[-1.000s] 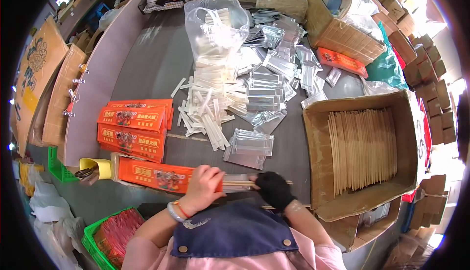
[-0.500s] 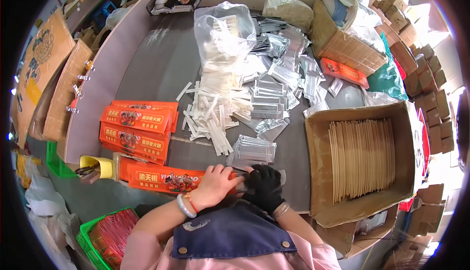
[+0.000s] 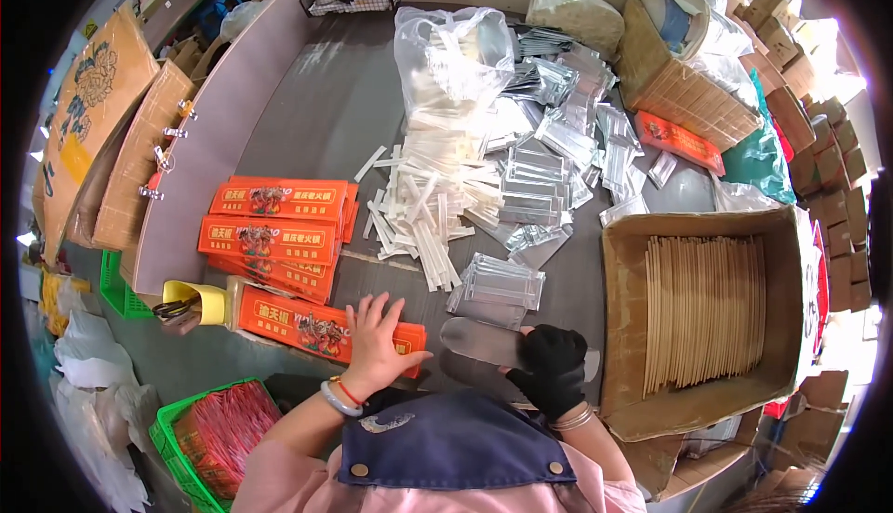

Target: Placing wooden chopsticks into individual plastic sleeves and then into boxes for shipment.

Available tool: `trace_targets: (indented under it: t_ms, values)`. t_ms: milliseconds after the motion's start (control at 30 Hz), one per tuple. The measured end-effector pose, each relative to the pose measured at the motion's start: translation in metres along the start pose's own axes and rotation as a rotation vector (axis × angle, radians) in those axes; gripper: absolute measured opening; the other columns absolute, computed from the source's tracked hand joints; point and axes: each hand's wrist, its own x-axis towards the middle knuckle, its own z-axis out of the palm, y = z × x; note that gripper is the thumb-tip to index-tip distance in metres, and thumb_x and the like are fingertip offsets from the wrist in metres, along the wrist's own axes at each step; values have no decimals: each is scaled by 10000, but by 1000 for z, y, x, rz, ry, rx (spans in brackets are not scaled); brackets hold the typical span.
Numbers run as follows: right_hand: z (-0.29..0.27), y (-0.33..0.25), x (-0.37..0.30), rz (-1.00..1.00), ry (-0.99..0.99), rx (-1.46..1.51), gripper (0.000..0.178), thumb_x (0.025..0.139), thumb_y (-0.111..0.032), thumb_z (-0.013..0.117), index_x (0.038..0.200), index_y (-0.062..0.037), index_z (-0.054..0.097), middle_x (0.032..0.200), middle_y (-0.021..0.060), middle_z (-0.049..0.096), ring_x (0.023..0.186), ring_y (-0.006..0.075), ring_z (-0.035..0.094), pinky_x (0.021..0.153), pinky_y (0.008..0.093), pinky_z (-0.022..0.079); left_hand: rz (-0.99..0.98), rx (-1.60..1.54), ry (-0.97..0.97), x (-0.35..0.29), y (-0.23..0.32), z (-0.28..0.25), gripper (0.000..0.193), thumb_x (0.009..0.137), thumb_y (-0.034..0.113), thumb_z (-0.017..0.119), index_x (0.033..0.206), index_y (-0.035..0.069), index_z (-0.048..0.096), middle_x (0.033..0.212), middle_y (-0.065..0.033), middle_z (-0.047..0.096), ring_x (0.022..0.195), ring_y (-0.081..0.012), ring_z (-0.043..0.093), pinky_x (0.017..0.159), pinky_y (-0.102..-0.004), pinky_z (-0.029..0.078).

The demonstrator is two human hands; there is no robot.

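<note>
My bare left hand (image 3: 377, 346) lies with its fingers spread over the right part of a stack of red printed paper sleeves (image 3: 298, 325) at the table's near edge. On my right hand (image 3: 553, 369) is a black fingerless glove. Its fingers are closed round a flat, grey, shiny strip with a rounded end (image 3: 479, 340), which points left toward the sleeves and also sticks out on the right of the hand. Just beyond the strip are clear-wrapped flat packets (image 3: 495, 288). More red sleeves (image 3: 270, 239) are stacked farther left.
White paper-wrapped sticks (image 3: 437, 192) spill from a clear plastic bag in the middle, beside silvery packets (image 3: 535, 187). A carton (image 3: 619, 327) of wooden chopsticks (image 3: 702, 313) stands right. Scissors sit in a yellow holder (image 3: 213, 304) at left. A green crate (image 3: 167, 439) stands below.
My hands have moved apart: the left opened out over the red sleeves, the right drew away to the right with the grey strip, now plainly visible. The whole view has shifted slightly.
</note>
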Motion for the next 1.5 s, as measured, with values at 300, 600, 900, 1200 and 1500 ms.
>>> trace_targets:
  t_ms: [300,600,900,1200,1500]
  values:
    - [23,-14,3,-62,-207,61,616,673,-446,782,1167,-136,585,1074,75,586,1017,277,547,934,487,339,-50,-219,-20,4,-6,5,921,632,492,853,1327,-4,506,1392,-202,457,1357,-401,318,1109,-623,162]
    - [52,-27,30,-209,43,187,610,709,-376,789,1213,-105,578,1168,113,587,1089,303,543,950,472,366,83,-372,53,75,-37,-7,806,720,351,828,1331,-34,471,1345,-231,498,1280,-422,410,1068,-485,354]
    - [19,29,-6,169,357,176,487,752,-132,776,1201,-66,600,1152,159,600,1097,348,557,935,417,451,171,-300,321,156,-25,16,461,791,201,742,1154,-22,566,1109,-204,585,1025,-389,555,884,-444,462]
    - [7,31,8,225,411,211,454,745,-82,754,1171,-44,602,1131,169,607,1075,353,567,936,419,443,-59,-68,82,254,-90,-16,107,784,69,669,883,73,711,901,-169,679,863,-383,642,759,-452,541]
    - [9,36,7,298,381,195,444,731,-102,767,1146,-49,620,1124,162,615,1078,348,570,940,421,441,-45,137,137,270,-94,-1,279,802,36,571,1072,62,639,1166,-205,551,1064,-433,551,842,-463,528]
